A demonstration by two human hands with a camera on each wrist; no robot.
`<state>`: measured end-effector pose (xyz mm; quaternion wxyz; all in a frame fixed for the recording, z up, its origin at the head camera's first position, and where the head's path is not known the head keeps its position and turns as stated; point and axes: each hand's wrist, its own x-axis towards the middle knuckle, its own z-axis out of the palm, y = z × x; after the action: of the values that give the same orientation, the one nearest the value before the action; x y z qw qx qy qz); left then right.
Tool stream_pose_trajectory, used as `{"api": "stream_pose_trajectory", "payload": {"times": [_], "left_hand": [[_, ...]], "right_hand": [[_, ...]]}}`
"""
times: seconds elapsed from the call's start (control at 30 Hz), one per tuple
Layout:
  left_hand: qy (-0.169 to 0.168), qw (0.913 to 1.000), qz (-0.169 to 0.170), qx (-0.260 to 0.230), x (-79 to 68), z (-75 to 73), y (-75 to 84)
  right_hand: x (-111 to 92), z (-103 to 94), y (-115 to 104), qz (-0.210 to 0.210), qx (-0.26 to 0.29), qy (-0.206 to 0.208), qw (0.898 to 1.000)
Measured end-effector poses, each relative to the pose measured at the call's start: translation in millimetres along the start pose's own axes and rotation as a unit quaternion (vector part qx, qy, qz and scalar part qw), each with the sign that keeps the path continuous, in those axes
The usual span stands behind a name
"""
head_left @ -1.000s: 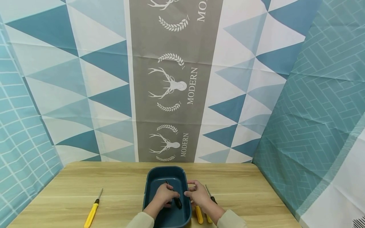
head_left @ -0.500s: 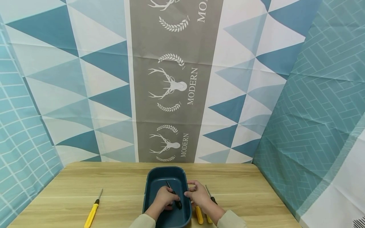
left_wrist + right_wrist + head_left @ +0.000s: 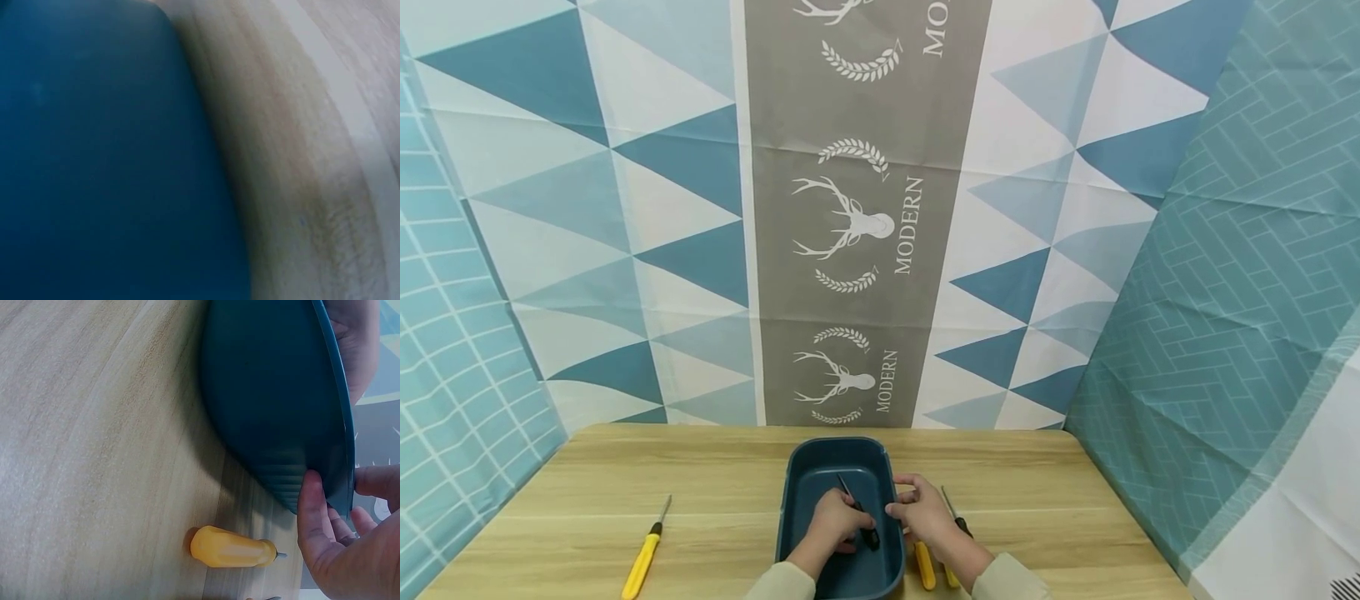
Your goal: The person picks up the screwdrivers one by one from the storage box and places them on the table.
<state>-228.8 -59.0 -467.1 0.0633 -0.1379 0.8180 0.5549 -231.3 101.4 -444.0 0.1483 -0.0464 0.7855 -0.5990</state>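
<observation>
A dark blue rectangular bin (image 3: 835,454) stands on the table in the head view. Inside it, my left hand (image 3: 833,520) pinches a black-handled screwdriver (image 3: 870,537), its thin dark shaft pointing to the far side. That hand's lower fingers are partly hidden. The bin's right wall is gripped by my right hand (image 3: 925,510). Its fingers (image 3: 312,506) press the wall's outer side in the right wrist view, and the thumb reaches over the rim. Only the bin's blue outer wall (image 3: 112,156) and the tabletop show in the left wrist view.
A yellow-handled screwdriver (image 3: 643,557) lies on the wooden table (image 3: 722,475) at the left. Close to the bin's right side lie a yellow handle (image 3: 924,567) and a yellow-and-black screwdriver (image 3: 961,525), partly behind my right wrist. Patterned cloth (image 3: 850,250) hangs behind the table.
My left hand and forearm have shifted slightly within the bin, with the screwdriver still pinched. The right hand keeps its hold on the bin's wall.
</observation>
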Motion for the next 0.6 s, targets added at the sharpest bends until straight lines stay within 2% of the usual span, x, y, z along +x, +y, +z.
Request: {"api": "stream_pose_trajectory", "payload": {"times": [0.33,0.6], "left_hand": [[0.032,0.9979,0.04,0.039,-6.5,6.2,1.8],[0.027,0.9977,0.048,0.04,-8.9,5.2,2.2]], "right_hand": [[1.3,0.5,3.7,-0.007,-0.001,0.005,1.0],[0.7,1.7,2.7,-0.008,0.001,0.006,1.0]]}}
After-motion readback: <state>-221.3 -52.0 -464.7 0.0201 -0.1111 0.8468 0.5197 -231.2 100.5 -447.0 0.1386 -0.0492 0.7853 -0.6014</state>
